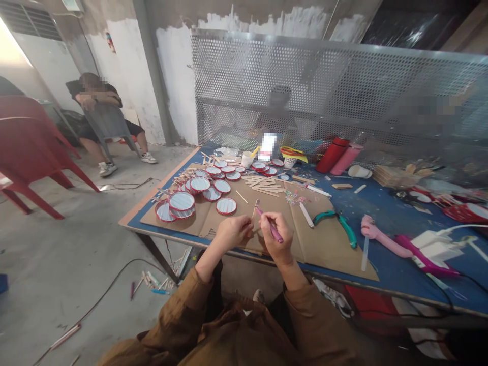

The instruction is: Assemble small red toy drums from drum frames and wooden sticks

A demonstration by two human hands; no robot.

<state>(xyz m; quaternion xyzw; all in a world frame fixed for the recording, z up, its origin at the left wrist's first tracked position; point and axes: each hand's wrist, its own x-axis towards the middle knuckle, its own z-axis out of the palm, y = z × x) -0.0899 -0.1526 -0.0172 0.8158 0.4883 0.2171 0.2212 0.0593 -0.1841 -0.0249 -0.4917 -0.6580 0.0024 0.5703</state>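
My left hand [235, 231] is closed on a thin wooden stick [255, 207], its upper end pointing away from me. In my right hand [280, 236], a purple pen [275, 233] is gripped, its tip close to the stick; whether they touch I cannot tell. Both hands are over a sheet of brown cardboard [324, 254] along the table's near edge. Just beyond them lie a round red-rimmed disc [226, 206] with a pale face and a loose wooden stick [241, 197]. Several similar discs [182, 201] are piled to the left. A heap of flat wooden sticks [267, 185] lies farther back.
Teal pliers [346, 230], a white tube [306, 215] and a pink glue gun [381, 236] lie to the right. A lit phone [267, 146], a paper cup [247, 159] and a red bottle [332, 154] stand before a perforated metal screen [236, 76]. A person [101, 101] sits at far left.
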